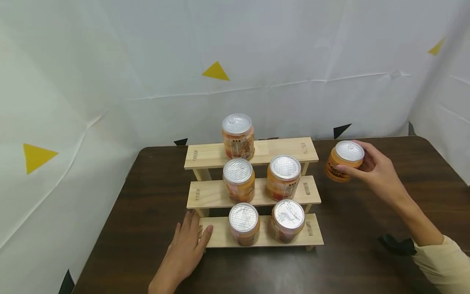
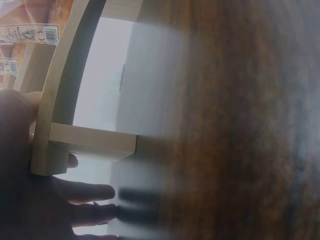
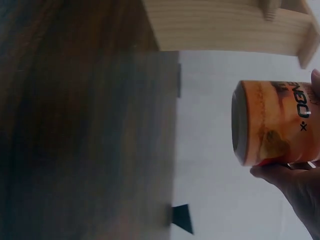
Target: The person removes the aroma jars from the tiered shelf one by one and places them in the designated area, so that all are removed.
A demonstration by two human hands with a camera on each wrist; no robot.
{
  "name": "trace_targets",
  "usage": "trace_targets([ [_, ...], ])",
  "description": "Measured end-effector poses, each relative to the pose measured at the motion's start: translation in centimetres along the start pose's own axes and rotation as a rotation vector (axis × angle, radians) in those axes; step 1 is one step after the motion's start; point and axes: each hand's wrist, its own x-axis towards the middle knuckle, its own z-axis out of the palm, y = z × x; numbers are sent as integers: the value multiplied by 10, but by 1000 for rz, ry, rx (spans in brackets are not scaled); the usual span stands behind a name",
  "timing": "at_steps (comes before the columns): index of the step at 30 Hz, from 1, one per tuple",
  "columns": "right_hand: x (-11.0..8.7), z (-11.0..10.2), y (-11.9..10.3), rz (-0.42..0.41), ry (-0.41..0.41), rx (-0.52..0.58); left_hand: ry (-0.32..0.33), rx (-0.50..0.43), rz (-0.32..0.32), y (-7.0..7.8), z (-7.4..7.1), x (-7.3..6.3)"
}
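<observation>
My right hand (image 1: 374, 167) grips an orange-labelled can (image 1: 335, 165) with a silvery lid, thumb on the near side, just right of the stepped wooden rack (image 1: 255, 199). The right wrist view shows this can (image 3: 280, 125) sideways, its dark lettering facing the camera. At the rack's lower left end lies my left hand (image 1: 187, 245), thumb on the bottom board and the other fingers stretched out along its end. Similar cans stand upright on the rack: one can (image 1: 238, 136) on the top step, two on the middle step and two on the bottom step.
The rack stands on a dark brown wooden table (image 1: 154, 208). White sheeting (image 1: 279, 49) with yellow and black triangles hangs behind and at the sides. A black band (image 1: 398, 245) lies around the right wrist, beside a cream sleeve (image 1: 440, 265).
</observation>
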Motion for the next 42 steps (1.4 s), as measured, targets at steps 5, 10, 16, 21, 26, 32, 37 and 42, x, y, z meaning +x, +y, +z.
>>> trace_targets([
  [5,5,8,17,21,17,14,-7,-7,-4,1,0,0],
  [10,5,12,26,31,22,13,-20,-16,-9,1,-1,0],
  [16,5,23,30,43,64,55,-8,-12,-4,0,-2,0],
  [21,3,29,33,79,84,48,-2,-12,1,0,-2,0],
  [26,1,31,38,113,47,12,-2,-11,0,2,-1,-1],
  [32,0,28,43,169,2,-17,-7,-13,-6,3,-1,-2],
  [37,3,27,45,194,-10,-13,5,-4,6,3,-3,0],
  [42,1,26,45,216,-40,-40,-17,-16,-10,3,-2,-1],
])
